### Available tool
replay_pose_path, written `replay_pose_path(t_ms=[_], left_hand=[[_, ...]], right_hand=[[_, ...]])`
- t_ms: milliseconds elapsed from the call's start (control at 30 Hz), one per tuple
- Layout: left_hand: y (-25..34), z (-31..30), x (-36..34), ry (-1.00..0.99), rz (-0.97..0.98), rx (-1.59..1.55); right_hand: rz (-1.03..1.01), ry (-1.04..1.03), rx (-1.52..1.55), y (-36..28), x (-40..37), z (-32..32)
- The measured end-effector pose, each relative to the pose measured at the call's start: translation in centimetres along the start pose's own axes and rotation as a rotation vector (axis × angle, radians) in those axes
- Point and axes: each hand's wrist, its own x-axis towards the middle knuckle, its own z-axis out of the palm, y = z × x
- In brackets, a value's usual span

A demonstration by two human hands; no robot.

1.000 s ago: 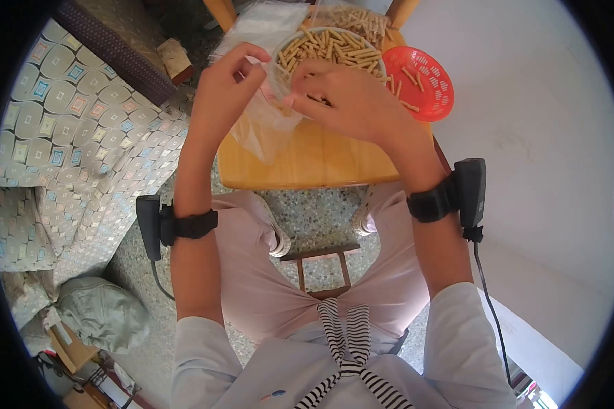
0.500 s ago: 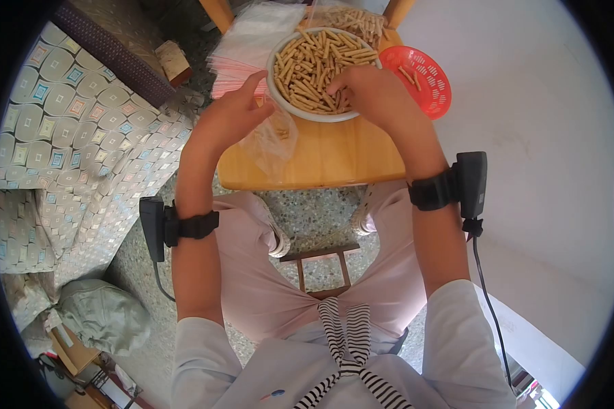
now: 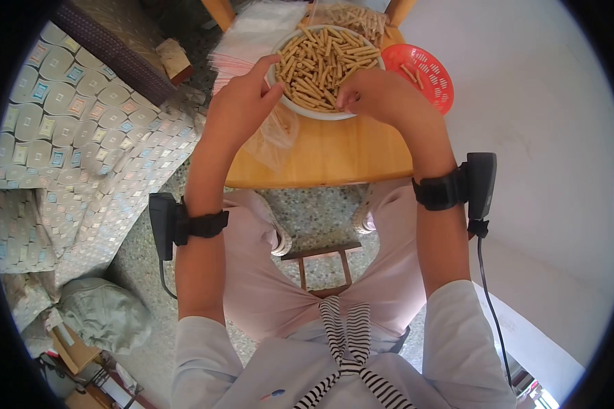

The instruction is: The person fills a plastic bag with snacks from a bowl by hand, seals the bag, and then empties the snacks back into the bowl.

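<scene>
A round white bowl (image 3: 320, 116) full of short tan sticks (image 3: 312, 68) stands on a wooden chair seat (image 3: 334, 153). My left hand (image 3: 242, 102) is at the bowl's left rim, thumb and forefinger spread apart; its other fingers are hidden. Just below that hand lies a clear plastic bag (image 3: 278, 140) with a few tan pieces inside. Over the bowl's right side, my right hand (image 3: 378, 99) is closed, its fingers curled down at the sticks. Whatever it may hold is hidden by the fingers.
Flat clear bags with pink edges (image 3: 252, 34) are stacked behind my left hand. A filled clear bag (image 3: 355, 20) lies behind the bowl. To the right sits a red perforated basket (image 3: 438, 82) with a few sticks. A white wall (image 3: 532, 136) rises on the right.
My left hand has shifted right and slightly up, its forefinger now over the bowl's rim. My right hand has moved slightly right and down, with its fingers curled more tightly.
</scene>
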Motion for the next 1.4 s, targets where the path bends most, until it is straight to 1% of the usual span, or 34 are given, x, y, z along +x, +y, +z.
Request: replay_pose_path(t_ms=[67,100,167,200,267,300,367,400,433,467,500,533,567,600,633,667,700,767,833,867,900,967,1100,1200,1267,1300,1367,1400], left_hand=[[0.0,0.1,0.0,-0.005,-0.001,-0.007],[0.0,0.1,0.1,-0.023,0.019,0.008],[0.2,0.3,0.3,-0.042,0.047,0.015],[0.3,0.3,0.2,-0.049,0.038,0.027],[0.4,0.2,0.1,-0.056,0.026,0.041],[0.6,0.2,0.1,-0.051,0.033,0.012],[0.9,0.5,0.1,-0.046,0.038,-0.015],[1.0,0.7,0.2,-0.052,0.074,-0.1],[1.2,0.9,0.2,-0.057,0.111,-0.186],[1.4,1.1,0.2,-0.057,0.111,-0.186],[1.8,1.3,0.0,-0.006,0.158,-0.222],[2.0,1.5,-0.1,0.045,0.205,-0.26],[2.2,1.4,-0.2,0.045,0.208,-0.261],[2.4,1.4,-0.2,0.078,0.208,-0.188],[2.5,1.4,-0.3,0.11,0.207,-0.115],[2.4,1.6,-0.2,0.108,0.209,-0.116],[2.3,1.6,-0.1,0.139,0.223,-0.122],[2.2,1.4,0.1,0.173,0.235,-0.122],[2.3,0.7,0.3,0.314,0.238,-0.113],[2.4,0.3,0.3,0.318,0.234,-0.11],[2.4,0.0,0.4,0.357,0.25,-0.129],[2.3,-0.1,0.6,0.394,0.267,-0.15],[2.0,-0.2,0.6,0.489,0.291,-0.135],[2.0,-0.5,0.6,0.539,0.308,-0.106],[1.8,-0.9,0.6,0.559,0.321,-0.076],[1.7,-1.2,0.8,0.569,0.351,-0.097],[1.4,-1.4,0.7,0.579,0.376,-0.117],[1.4,-1.5,0.7,0.588,0.404,-0.104]], right_hand=[[0.075,-0.009,0.016,-0.1,0.1,-0.3],[0.077,-0.009,0.016,-0.1,0.1,-0.2],[0.039,0.101,0.059,0.2,-0.1,-0.2],[0.041,0.103,0.056,0.3,-0.2,-0.3],[0.006,0.228,0.003,0.3,-0.5,-0.2],[0.004,0.229,0.003,0.1,-0.4,-0.3],[-0.034,0.442,0.015,-0.3,0.0,-0.6],[-0.034,0.442,0.015,-0.6,0.0,-0.8],[-0.062,0.487,0.052,-0.9,0.1,-1.0],[-0.09,0.532,0.089,-1.2,0.2,-1.2],[-0.09,0.531,0.089,-1.6,0.3,-1.4],[-0.18,0.55,0.141,-1.9,0.4,-1.7],[-0.27,0.569,0.192,-2.1,0.5,-1.9],[-0.269,0.569,0.19,-2.3,0.7,-2.0],[-0.311,0.557,0.259,-2.4,0.8,-2.1],[-0.352,0.544,0.328,-2.6,0.9,-2.2],[-0.349,0.546,0.326,-2.9,0.8,-2.3],[-0.418,0.488,0.435,-3.8,0.5,-2.2],[-0.441,0.468,0.465,-4.6,0.2,-1.9],[-0.458,0.451,0.492,-4.8,0.2,-1.8],[-0.462,0.448,0.494,-4.8,0.3,-1.7],[-0.577,0.526,0.311,-4.7,0.3,-1.5],[-0.563,0.541,0.261,-4.5,0.1,-1.6],[-0.55,0.605,0.186,-4.2,0.1,-1.7],[-0.423,0.601,0.181,-4.3,-0.3,-1.8],[-0.425,0.6,0.181,-4.2,-0.2,-1.7],[-0.412,0.744,0.142,-4.0,-0.1,-1.5],[-0.414,0.744,0.142,-3.9,-0.1,-1.6]])
